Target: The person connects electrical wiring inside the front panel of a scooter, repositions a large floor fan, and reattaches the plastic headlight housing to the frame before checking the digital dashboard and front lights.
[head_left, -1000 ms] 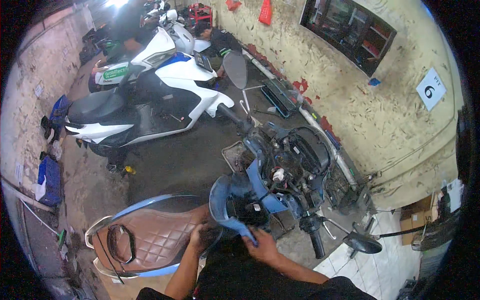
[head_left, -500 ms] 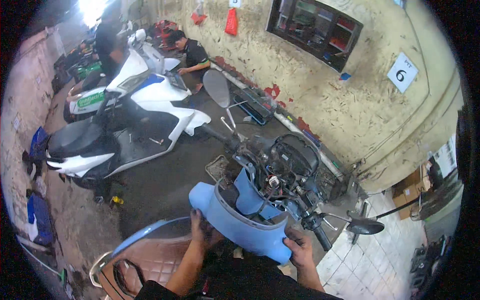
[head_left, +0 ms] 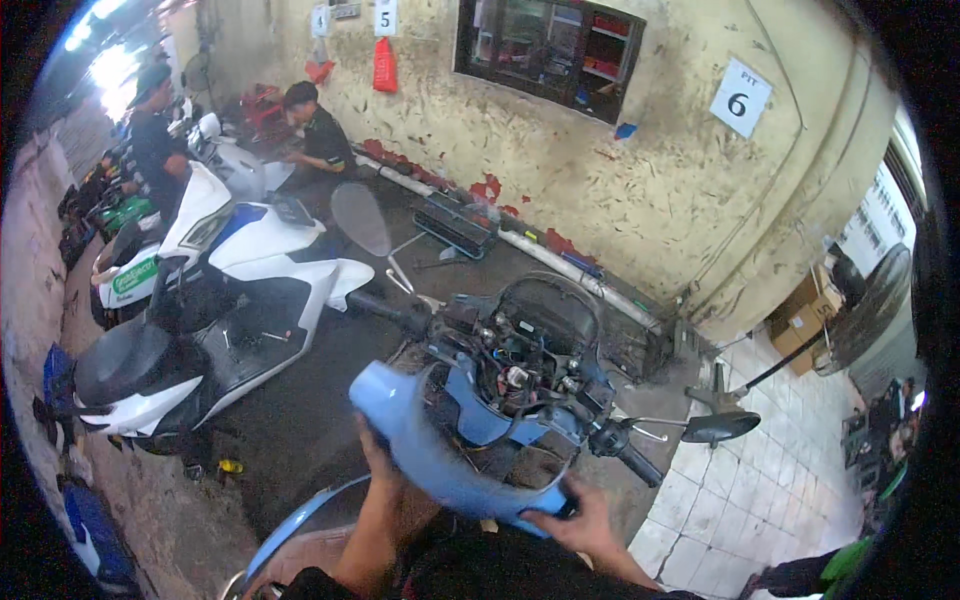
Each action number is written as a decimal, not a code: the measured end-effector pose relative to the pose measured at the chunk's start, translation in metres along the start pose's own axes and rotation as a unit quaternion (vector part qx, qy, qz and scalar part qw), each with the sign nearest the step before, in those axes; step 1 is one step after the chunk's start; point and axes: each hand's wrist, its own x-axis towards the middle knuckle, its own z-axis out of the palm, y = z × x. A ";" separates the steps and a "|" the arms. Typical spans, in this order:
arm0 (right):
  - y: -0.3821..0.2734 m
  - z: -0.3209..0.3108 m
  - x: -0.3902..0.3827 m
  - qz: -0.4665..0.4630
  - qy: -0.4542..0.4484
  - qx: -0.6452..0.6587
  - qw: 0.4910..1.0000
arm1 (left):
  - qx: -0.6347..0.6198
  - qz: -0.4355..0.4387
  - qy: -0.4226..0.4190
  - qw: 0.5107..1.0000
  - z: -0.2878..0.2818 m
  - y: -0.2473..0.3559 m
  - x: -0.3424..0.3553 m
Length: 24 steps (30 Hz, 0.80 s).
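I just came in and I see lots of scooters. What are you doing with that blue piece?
A person is holding a curved blue panel with both hands: the left hand grips its left side and the right hand its lower right end. It sits in front of a blue scooter whose wires and handlebars are showing. A white scooter stands to the left, and two other people are by the wall farther back.

Two scooters [head_left: 230, 300] [head_left: 520, 380], two other people [head_left: 150, 140] [head_left: 315, 135], one blue panel [head_left: 430, 450], one fan [head_left: 865, 310].

white square sign [head_left: 741, 98] on wall [head_left: 620, 190]
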 end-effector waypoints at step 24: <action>0.038 0.020 0.172 -0.229 0.126 -0.247 0.933 | -0.214 -0.054 -0.031 0.975 0.020 0.003 0.003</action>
